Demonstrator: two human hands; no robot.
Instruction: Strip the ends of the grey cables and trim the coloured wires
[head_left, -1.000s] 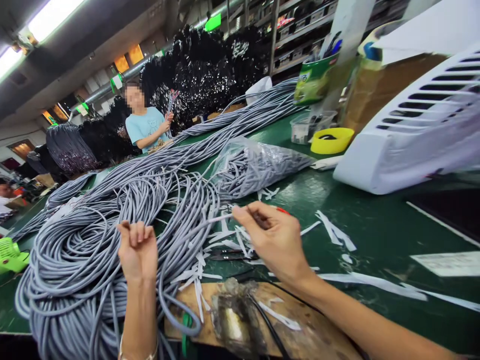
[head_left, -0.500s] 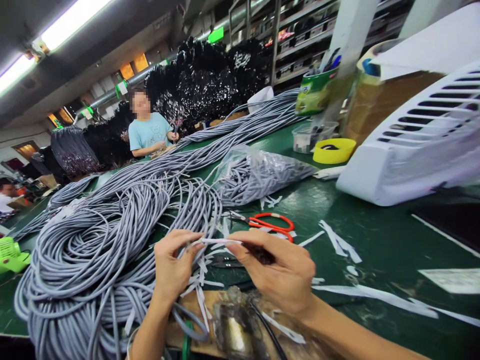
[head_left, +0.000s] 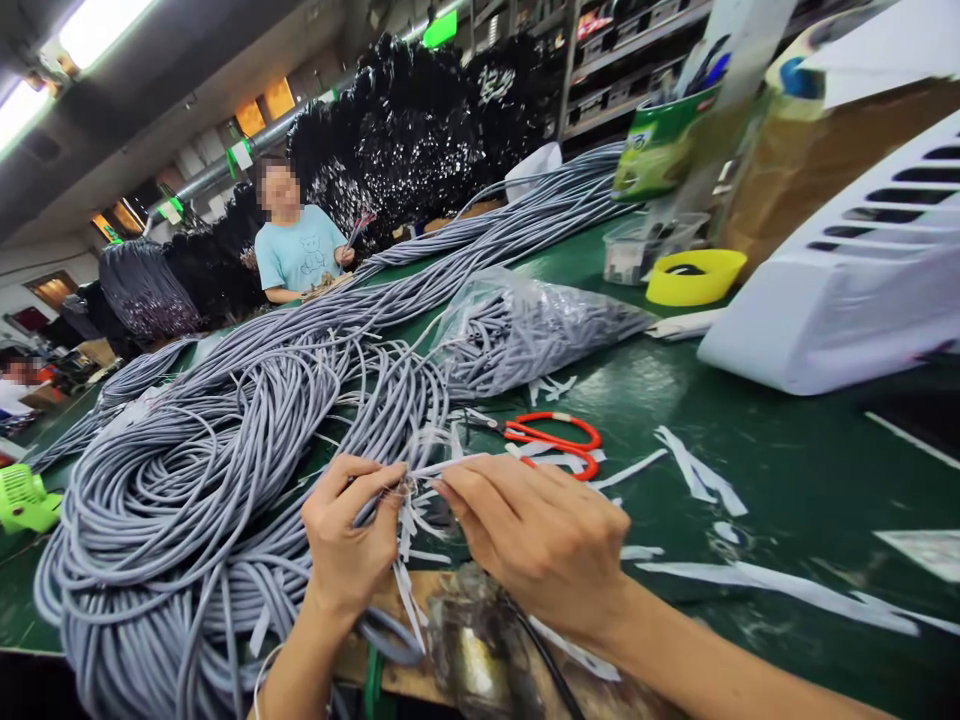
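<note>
A: Where is the cable end (head_left: pixel 455 464)?
B: Up between the two hands, over the table (head_left: pixel 637 385). The left hand (head_left: pixel 349 535) pinches it between thumb and finger.
A: And the right hand (head_left: pixel 544 535)?
B: Its fingers curl in close beside the cable end. I cannot tell if they grip it, because the back of the hand hides a lot.
A: What could go wrong?
B: The pinch looks small, I think. If the right hand pulls hard, the cable end could pop out of the left hand.
A: What about those thin threads (head_left: pixel 420 480)?
B: They are at the fingertips. A rough tug could snap them, or a bit could get stuck on a finger.
A: Could the big cable pile (head_left: pixel 187 480) make trouble?
B: Maybe. It lies right by the left arm, all in loops. If a loop catches on the wrist, it could yank the cable away.
A: And the scissors (head_left: pixel 525 433)?
B: They lie on the table just past the right hand. A quick swing might bump them. White scraps (head_left: pixel 697 470) are all around too, so a little dropped piece could get lost there.
</note>
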